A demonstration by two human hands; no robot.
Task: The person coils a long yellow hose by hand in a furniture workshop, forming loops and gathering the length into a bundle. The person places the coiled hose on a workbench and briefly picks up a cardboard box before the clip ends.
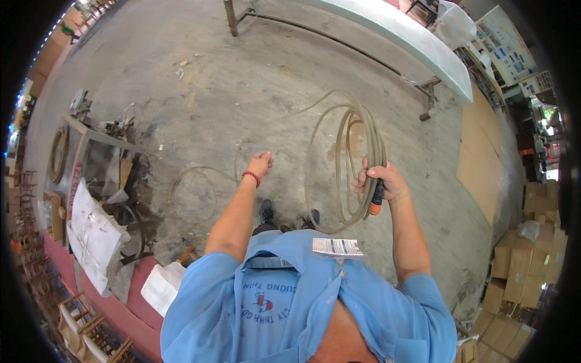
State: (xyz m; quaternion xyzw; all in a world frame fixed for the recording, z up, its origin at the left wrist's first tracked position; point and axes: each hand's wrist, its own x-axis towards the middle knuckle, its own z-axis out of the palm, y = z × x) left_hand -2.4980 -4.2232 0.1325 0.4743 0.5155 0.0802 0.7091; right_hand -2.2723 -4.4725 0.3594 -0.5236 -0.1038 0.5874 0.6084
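A coiled, yellowish clear hose (349,145) hangs in several loops from my right hand (387,179), whose fingers are wrapped round it. Against that palm sits a black hose connector with an orange end (376,207), pointing down toward me. My left hand (260,164), with a red bead bracelet (251,178) at the wrist, is raised in front of me, its fingers curled closed. Whatever lies inside them is hidden. Beside and below it, a loose loop of hose (171,196) rests on the concrete floor. A thin length leaves the coil's top toward the left.
A long pale table (387,27) on metal legs crosses the far side. At left stand a metal-framed stand (103,138) with another hose coil (58,155) and a white sack (94,239). Flat cardboard (480,154) and stacked cartons (525,263) are at right. My shoes (266,210) show below.
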